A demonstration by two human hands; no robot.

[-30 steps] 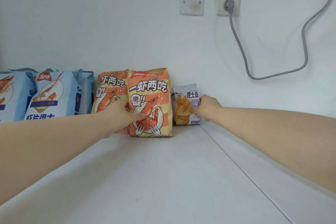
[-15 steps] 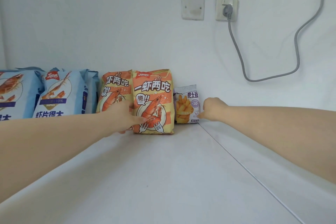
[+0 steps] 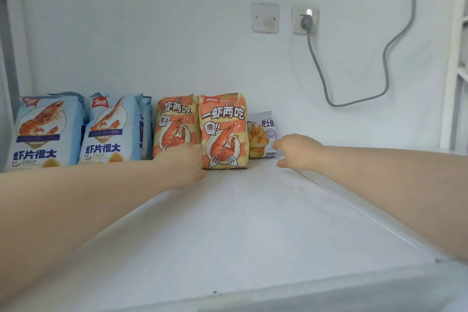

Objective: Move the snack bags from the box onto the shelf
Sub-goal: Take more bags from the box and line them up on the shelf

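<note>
nearest us is the white shelf (image 3: 240,223), with a seam (image 3: 359,211) running down its right part. both bare forearms reach in over it.

the left hand (image 3: 186,164) is low at the foot of the two orange bags, back of hand toward us. its fingers are loosely bent and grip nothing; we can't tell whether it touches the bags. the right hand (image 3: 296,151) is just beside the small purple-and-white bag (image 3: 260,134), fingers loosely curled, thumb down near the shelf, holding nothing. its index tip is at the bag's lower right edge, contact unclear.

the snack bags stand upright on the shelf in a row along the back wall (image 3: 152,33). from the right:
- small purple-and-white bag: fries picture, reads "挖土豆" and "20".
- front orange bag (image 3: 222,132): shrimp on a plate, "一虾两吃", "脆!!".
- second orange bag (image 3: 174,124): same print, partly behind the first.
- third blue bag (image 3: 146,129): only a narrow edge shows.
- right blue bag (image 3: 111,129): shrimp, "虾片很大", "crisp", "10%".
- left blue bag (image 3: 45,132): same text.

on the wall above we see a blank wall plate (image 3: 265,18) and a socket (image 3: 297,25) with a grey plug (image 3: 306,23). a grey cable (image 3: 385,66) loops down and then up to the right.
</note>
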